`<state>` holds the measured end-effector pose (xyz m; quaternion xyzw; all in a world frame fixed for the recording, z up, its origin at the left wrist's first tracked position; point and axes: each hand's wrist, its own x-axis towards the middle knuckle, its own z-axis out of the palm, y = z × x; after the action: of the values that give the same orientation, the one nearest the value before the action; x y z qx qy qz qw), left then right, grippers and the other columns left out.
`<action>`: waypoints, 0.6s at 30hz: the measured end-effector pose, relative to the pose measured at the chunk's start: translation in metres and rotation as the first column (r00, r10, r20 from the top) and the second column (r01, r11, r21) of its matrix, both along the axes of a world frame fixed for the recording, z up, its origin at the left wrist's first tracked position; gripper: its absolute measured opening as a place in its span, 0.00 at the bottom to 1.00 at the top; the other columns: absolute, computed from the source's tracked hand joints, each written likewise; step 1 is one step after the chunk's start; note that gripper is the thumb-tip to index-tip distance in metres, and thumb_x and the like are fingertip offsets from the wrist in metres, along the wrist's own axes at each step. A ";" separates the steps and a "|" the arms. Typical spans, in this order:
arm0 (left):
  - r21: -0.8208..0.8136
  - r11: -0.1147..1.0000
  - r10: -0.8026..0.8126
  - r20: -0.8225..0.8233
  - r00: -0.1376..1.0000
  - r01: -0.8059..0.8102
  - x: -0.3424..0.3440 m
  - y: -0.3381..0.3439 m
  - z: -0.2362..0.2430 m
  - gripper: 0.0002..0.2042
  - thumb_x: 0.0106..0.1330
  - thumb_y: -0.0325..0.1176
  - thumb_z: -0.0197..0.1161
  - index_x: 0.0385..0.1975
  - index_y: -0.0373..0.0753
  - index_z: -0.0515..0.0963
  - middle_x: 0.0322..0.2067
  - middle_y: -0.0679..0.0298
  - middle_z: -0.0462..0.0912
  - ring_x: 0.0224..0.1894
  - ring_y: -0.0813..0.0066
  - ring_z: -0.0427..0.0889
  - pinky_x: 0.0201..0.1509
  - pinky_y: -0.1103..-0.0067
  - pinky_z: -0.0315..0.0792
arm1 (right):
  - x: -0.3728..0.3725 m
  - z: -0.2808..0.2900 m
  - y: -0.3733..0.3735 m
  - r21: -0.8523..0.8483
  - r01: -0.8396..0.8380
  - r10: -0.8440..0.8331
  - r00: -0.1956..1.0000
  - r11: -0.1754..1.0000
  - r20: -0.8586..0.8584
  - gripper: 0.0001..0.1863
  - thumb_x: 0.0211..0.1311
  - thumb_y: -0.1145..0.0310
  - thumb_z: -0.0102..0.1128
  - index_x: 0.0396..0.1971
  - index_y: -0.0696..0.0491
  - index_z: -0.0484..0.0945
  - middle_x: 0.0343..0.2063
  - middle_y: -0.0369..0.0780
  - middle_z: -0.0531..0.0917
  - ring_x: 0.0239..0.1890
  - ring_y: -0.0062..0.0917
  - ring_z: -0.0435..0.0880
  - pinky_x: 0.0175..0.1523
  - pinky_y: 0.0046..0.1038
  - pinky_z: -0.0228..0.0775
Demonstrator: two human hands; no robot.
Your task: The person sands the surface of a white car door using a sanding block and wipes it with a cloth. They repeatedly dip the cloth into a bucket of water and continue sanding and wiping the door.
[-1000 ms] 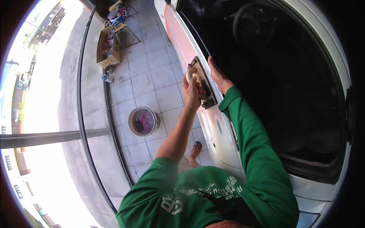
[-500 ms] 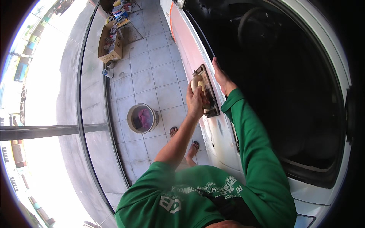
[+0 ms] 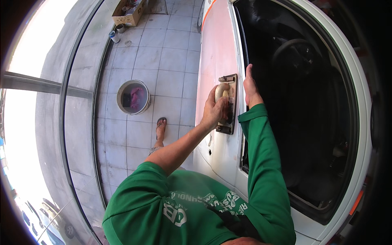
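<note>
My left hand [image 3: 214,109] is closed round the pale, rounded handle of a hand sanding block [image 3: 231,92]. The block's long dark base lies against the outside of a white car door [image 3: 224,157], just below the window edge, where the surface is pinkish and partly bare. My right hand [image 3: 251,87] rests on the door's window edge beside the block, fingers stretched out and pointing forward, holding nothing. What its palm touches is partly hidden. The window opening [image 3: 302,122] beyond it is dark, with a steering wheel [image 3: 298,57] inside.
On the tiled floor to my left stands a bucket [image 3: 145,107] of water with a pink cloth [image 3: 136,98] in it. Farther off are a can [image 3: 114,36], a small dark cup [image 3: 120,28] and a cardboard box [image 3: 122,19]. A framed glass wall [image 3: 65,122] runs along the left.
My view has turned, so the bucket and box sit farther left and the door stands straighter. My left hand keeps its hold on the sanding block. One foot shows now instead of two.
</note>
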<state>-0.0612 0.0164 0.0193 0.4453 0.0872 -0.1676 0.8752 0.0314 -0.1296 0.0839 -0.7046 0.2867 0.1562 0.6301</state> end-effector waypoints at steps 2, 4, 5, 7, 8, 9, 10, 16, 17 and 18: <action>0.030 1.000 -0.005 -0.033 0.999 0.006 -0.039 0.005 0.001 0.29 0.78 0.31 0.55 0.77 0.38 0.56 0.29 0.64 0.79 0.17 0.81 0.74 0.17 0.80 0.73 | -0.001 0.000 0.002 0.068 -0.042 0.040 0.999 0.997 0.029 0.61 0.67 0.18 0.29 0.81 0.58 0.46 0.79 0.51 0.55 0.81 0.39 0.54 0.82 0.40 0.47; 0.068 0.998 -0.012 -0.045 0.999 0.016 -0.024 0.012 -0.005 0.28 0.78 0.31 0.55 0.76 0.38 0.57 0.28 0.64 0.79 0.18 0.81 0.74 0.18 0.80 0.73 | -0.001 0.001 0.008 0.025 -0.012 0.011 0.999 1.000 0.043 0.60 0.69 0.19 0.31 0.80 0.59 0.49 0.78 0.50 0.59 0.80 0.37 0.59 0.80 0.39 0.52; 0.090 0.996 -0.012 -0.034 0.999 0.015 0.009 0.014 -0.012 0.28 0.78 0.32 0.55 0.75 0.38 0.59 0.27 0.64 0.78 0.18 0.81 0.74 0.18 0.80 0.73 | 0.002 -0.004 0.001 0.050 -0.034 0.032 0.999 0.998 0.040 0.59 0.69 0.19 0.30 0.81 0.58 0.48 0.79 0.50 0.56 0.81 0.37 0.54 0.81 0.40 0.48; 0.085 0.995 0.042 0.011 0.999 -0.043 0.087 0.020 -0.031 0.26 0.77 0.33 0.54 0.73 0.37 0.62 0.25 0.64 0.76 0.17 0.80 0.73 0.18 0.78 0.73 | 0.013 -0.016 -0.007 0.112 -0.086 0.082 0.996 0.990 0.044 0.59 0.69 0.19 0.27 0.82 0.55 0.45 0.81 0.49 0.49 0.83 0.38 0.46 0.83 0.41 0.38; 0.098 0.993 0.066 -0.009 0.998 -0.064 0.116 0.031 -0.033 0.25 0.77 0.33 0.54 0.73 0.37 0.63 0.24 0.64 0.76 0.17 0.79 0.72 0.18 0.78 0.73 | 0.017 -0.016 0.001 0.131 -0.106 0.099 0.993 0.986 0.061 0.59 0.69 0.19 0.27 0.81 0.55 0.46 0.81 0.49 0.51 0.83 0.38 0.48 0.83 0.41 0.40; 0.107 0.992 0.067 -0.033 0.997 -0.063 0.132 0.033 -0.030 0.25 0.77 0.33 0.53 0.72 0.37 0.64 0.24 0.64 0.75 0.16 0.79 0.71 0.18 0.77 0.74 | 0.016 -0.016 0.001 0.153 -0.120 0.111 0.992 0.981 0.069 0.59 0.68 0.18 0.27 0.81 0.55 0.46 0.81 0.49 0.51 0.83 0.38 0.48 0.83 0.41 0.39; 0.063 0.995 0.078 -0.051 0.996 -0.075 0.127 0.031 -0.029 0.24 0.77 0.33 0.53 0.71 0.38 0.65 0.24 0.65 0.74 0.16 0.79 0.71 0.19 0.77 0.75 | 0.016 -0.016 0.003 0.174 -0.137 0.125 0.989 0.975 0.079 0.59 0.68 0.18 0.27 0.81 0.55 0.46 0.81 0.49 0.50 0.83 0.38 0.48 0.83 0.41 0.39; 0.063 0.998 -0.022 -0.056 0.998 0.025 -0.038 0.014 -0.005 0.27 0.77 0.30 0.54 0.75 0.41 0.60 0.30 0.64 0.79 0.16 0.83 0.73 0.16 0.82 0.72 | 0.007 -0.027 -0.017 0.134 -0.097 0.088 0.993 0.986 0.076 0.60 0.68 0.18 0.29 0.81 0.57 0.45 0.80 0.50 0.53 0.82 0.39 0.52 0.82 0.39 0.46; 0.077 0.997 -0.023 -0.063 0.998 0.028 -0.042 0.017 -0.006 0.27 0.77 0.31 0.54 0.75 0.41 0.61 0.30 0.64 0.79 0.16 0.84 0.73 0.16 0.82 0.72 | 0.004 -0.019 -0.009 0.131 -0.099 0.091 0.994 0.986 0.066 0.61 0.67 0.18 0.30 0.81 0.57 0.46 0.80 0.50 0.55 0.81 0.39 0.55 0.81 0.39 0.50; 0.066 0.998 -0.003 -0.054 0.999 0.007 -0.026 0.015 -0.008 0.26 0.77 0.31 0.55 0.74 0.41 0.62 0.29 0.65 0.78 0.16 0.84 0.73 0.16 0.82 0.71 | -0.001 -0.011 -0.001 -0.042 -0.044 0.048 0.994 0.998 0.100 0.61 0.67 0.17 0.28 0.82 0.56 0.42 0.82 0.49 0.48 0.83 0.39 0.47 0.83 0.39 0.42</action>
<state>-0.0869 0.0313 0.0115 0.4695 0.1152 -0.1790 0.8569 0.0306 -0.1306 0.0726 -0.7303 0.2412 0.1289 0.6260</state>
